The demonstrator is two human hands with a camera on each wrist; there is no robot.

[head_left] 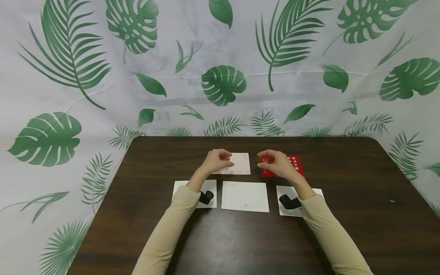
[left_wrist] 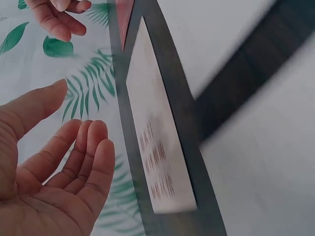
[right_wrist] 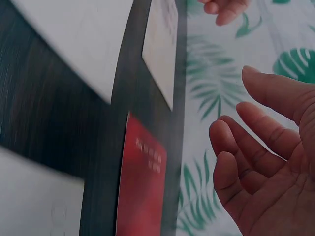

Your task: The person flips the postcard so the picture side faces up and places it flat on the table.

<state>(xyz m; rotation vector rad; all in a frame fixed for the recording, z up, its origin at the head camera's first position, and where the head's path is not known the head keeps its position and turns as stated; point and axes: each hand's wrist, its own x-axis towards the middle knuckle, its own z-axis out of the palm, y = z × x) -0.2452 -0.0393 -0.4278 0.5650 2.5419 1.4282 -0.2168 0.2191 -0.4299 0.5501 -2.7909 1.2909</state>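
Note:
Both hands hover over the far row of cards, apart from each other and holding nothing. My left hand (head_left: pixel 216 162) is above a pale pink card (head_left: pixel 242 164), its fingers loosely bent and the thumb apart from them. Lines of dark print show on that card (left_wrist: pixel 156 157) in the left wrist view. Above a red card (head_left: pixel 298 164) with white characters is my right hand (head_left: pixel 279 165), covering part of it. Its thumb and fingers are likewise loosely bent, with a gap between them in the right wrist view.
Nearer on the dark wooden table (head_left: pixel 240 244) lie a left white card (head_left: pixel 180 186), a middle white card (head_left: pixel 245 194) and a right white card (head_left: pixel 286 191). The forearms and black wrist cameras partly cover the outer two. A leaf-patterned curtain (head_left: pixel 192 88) hangs behind.

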